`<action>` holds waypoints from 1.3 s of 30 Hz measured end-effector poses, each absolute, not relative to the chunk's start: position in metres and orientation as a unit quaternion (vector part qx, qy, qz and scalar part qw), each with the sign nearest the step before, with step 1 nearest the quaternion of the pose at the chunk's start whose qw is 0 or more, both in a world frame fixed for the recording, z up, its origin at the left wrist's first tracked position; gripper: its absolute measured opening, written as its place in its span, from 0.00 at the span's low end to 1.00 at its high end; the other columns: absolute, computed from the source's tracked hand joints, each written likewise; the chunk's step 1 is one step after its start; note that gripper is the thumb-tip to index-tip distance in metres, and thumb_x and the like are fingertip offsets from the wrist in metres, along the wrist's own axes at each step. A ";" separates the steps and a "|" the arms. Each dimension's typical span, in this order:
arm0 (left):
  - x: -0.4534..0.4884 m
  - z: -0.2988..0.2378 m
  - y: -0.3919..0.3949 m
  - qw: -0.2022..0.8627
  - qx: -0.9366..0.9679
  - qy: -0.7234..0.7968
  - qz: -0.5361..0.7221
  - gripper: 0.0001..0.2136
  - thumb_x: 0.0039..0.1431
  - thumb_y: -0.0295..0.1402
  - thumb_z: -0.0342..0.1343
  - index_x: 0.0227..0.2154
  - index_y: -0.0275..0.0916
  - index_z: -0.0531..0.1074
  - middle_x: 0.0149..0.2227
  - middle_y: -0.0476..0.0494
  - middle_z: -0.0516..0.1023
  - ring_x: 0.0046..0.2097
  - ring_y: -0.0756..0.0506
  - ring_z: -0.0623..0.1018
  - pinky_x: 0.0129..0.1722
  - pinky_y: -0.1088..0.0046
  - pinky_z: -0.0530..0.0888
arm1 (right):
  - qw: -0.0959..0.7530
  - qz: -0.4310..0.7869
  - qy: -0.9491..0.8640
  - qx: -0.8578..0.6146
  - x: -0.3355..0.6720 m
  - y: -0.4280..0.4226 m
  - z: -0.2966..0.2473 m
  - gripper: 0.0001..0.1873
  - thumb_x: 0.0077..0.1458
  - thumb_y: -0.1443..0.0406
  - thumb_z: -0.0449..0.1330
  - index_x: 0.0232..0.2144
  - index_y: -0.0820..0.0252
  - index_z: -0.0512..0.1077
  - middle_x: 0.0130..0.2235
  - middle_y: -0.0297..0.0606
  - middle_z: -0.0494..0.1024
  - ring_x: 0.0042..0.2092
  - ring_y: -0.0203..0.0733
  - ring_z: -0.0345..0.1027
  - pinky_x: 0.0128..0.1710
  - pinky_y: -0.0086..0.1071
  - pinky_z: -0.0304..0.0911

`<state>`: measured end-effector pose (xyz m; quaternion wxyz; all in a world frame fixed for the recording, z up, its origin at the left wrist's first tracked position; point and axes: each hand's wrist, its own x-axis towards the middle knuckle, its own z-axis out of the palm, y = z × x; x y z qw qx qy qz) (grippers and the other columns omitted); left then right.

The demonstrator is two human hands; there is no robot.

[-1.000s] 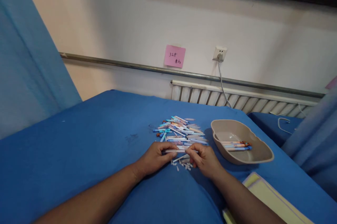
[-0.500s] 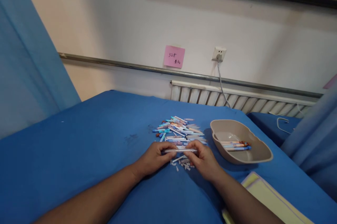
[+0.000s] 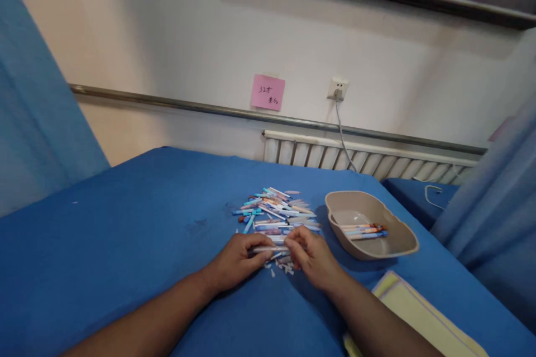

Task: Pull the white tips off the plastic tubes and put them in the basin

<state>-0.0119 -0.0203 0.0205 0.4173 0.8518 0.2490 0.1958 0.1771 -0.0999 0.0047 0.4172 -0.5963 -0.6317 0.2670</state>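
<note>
My left hand (image 3: 239, 258) and my right hand (image 3: 310, 255) rest on a blue cloth-covered table (image 3: 138, 234) and pinch the two ends of one thin white pen (image 3: 270, 249) held level between them. Just beyond my fingers lies a loose pile of pens and pen parts (image 3: 276, 213) in blue, white and orange. Small white bits (image 3: 281, 269) are scattered under the held pen. To the right stands a beige dish (image 3: 397, 248) with a few assembled pens (image 3: 363, 231) inside.
A yellow-edged pad (image 3: 422, 312) lies at the near right of the table. Blue curtains hang at the left (image 3: 37, 122) and right (image 3: 498, 206). A radiator (image 3: 360, 158), a wall socket with cable (image 3: 337, 89) and a pink note (image 3: 268, 92) are behind.
My hands have drawn closer together along the pen, the right fingers sliding left. The camera view has shifted slightly right and up.
</note>
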 end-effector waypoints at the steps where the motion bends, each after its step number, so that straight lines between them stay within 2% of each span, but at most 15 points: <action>1: -0.012 0.021 -0.019 0.418 0.850 0.251 0.198 0.11 0.58 0.37 0.50 0.35 0.36 0.74 0.33 0.48 0.76 0.35 0.48 0.73 0.36 0.77 0.67 | 0.430 0.249 -0.634 -0.593 0.176 -0.100 0.005 0.09 0.55 0.58 0.54 0.35 0.57 0.65 0.25 0.30 0.71 0.25 0.35 0.66 0.26 0.26 0.57; 3: -0.012 0.022 -0.016 0.420 0.846 0.258 0.203 0.12 0.58 0.38 0.50 0.34 0.37 0.74 0.33 0.48 0.76 0.36 0.47 0.73 0.37 0.76 0.67 | 0.435 0.195 -0.657 -0.584 0.174 -0.100 0.007 0.10 0.52 0.62 0.58 0.37 0.57 0.65 0.31 0.33 0.72 0.31 0.36 0.66 0.29 0.27 0.58; 5: -0.012 0.022 -0.012 0.424 0.844 0.258 0.205 0.13 0.58 0.39 0.50 0.34 0.37 0.74 0.33 0.48 0.76 0.36 0.47 0.73 0.37 0.76 0.68 | 0.424 0.145 -0.686 -0.573 0.175 -0.100 0.009 0.06 0.52 0.64 0.57 0.34 0.58 0.66 0.33 0.35 0.72 0.34 0.37 0.66 0.33 0.27 0.57; 7: -0.013 0.022 -0.010 0.428 0.845 0.251 0.200 0.13 0.58 0.40 0.50 0.34 0.36 0.74 0.33 0.48 0.77 0.36 0.47 0.73 0.37 0.76 0.68 | 0.408 0.119 -0.703 -0.570 0.177 -0.099 0.010 0.04 0.53 0.64 0.56 0.33 0.58 0.68 0.32 0.35 0.72 0.35 0.38 0.66 0.34 0.28 0.57; 10: -0.013 0.023 -0.010 0.424 0.850 0.244 0.194 0.13 0.59 0.40 0.49 0.34 0.37 0.74 0.33 0.48 0.76 0.36 0.47 0.73 0.37 0.76 0.67 | 0.385 0.121 -0.702 -0.587 0.179 -0.097 0.011 0.06 0.54 0.61 0.56 0.31 0.58 0.69 0.30 0.35 0.74 0.33 0.37 0.66 0.32 0.28 0.56; 15: -0.012 0.025 -0.013 0.407 0.859 0.249 0.187 0.14 0.59 0.41 0.48 0.33 0.37 0.74 0.30 0.49 0.75 0.34 0.48 0.72 0.33 0.78 0.66 | 0.388 0.186 -0.665 -0.610 0.178 -0.095 0.008 0.14 0.56 0.56 0.54 0.25 0.58 0.70 0.22 0.31 0.72 0.26 0.35 0.64 0.25 0.25 0.53; 19: -0.011 0.023 -0.013 0.419 0.846 0.259 0.203 0.15 0.58 0.42 0.49 0.32 0.36 0.74 0.30 0.49 0.75 0.33 0.48 0.71 0.34 0.77 0.67 | 0.440 0.233 -0.634 -0.592 0.176 -0.095 0.006 0.08 0.53 0.59 0.57 0.31 0.57 0.68 0.23 0.29 0.70 0.24 0.33 0.62 0.24 0.24 0.54; 23: -0.012 0.021 -0.015 0.425 0.840 0.266 0.210 0.16 0.58 0.43 0.49 0.33 0.36 0.74 0.30 0.49 0.75 0.33 0.48 0.71 0.34 0.77 0.67 | 0.459 0.225 -0.636 -0.578 0.176 -0.096 0.005 0.06 0.51 0.62 0.58 0.27 0.58 0.67 0.25 0.30 0.70 0.27 0.34 0.62 0.27 0.25 0.56; 34: -0.012 0.027 -0.025 0.378 0.866 0.237 0.226 0.13 0.60 0.40 0.49 0.37 0.39 0.75 0.34 0.47 0.77 0.37 0.48 0.73 0.39 0.76 0.67 | 0.464 0.419 -0.566 -0.538 0.178 -0.096 0.004 0.18 0.50 0.53 0.57 0.20 0.60 0.64 0.15 0.26 0.64 0.17 0.30 0.56 0.20 0.24 0.54; 39: -0.012 0.022 -0.021 0.412 0.841 0.260 0.234 0.13 0.59 0.40 0.49 0.34 0.37 0.74 0.32 0.48 0.76 0.34 0.48 0.72 0.35 0.77 0.67 | 0.513 0.369 -0.565 -0.530 0.176 -0.096 0.000 0.13 0.47 0.58 0.61 0.33 0.58 0.66 0.23 0.27 0.68 0.23 0.32 0.60 0.23 0.24 0.58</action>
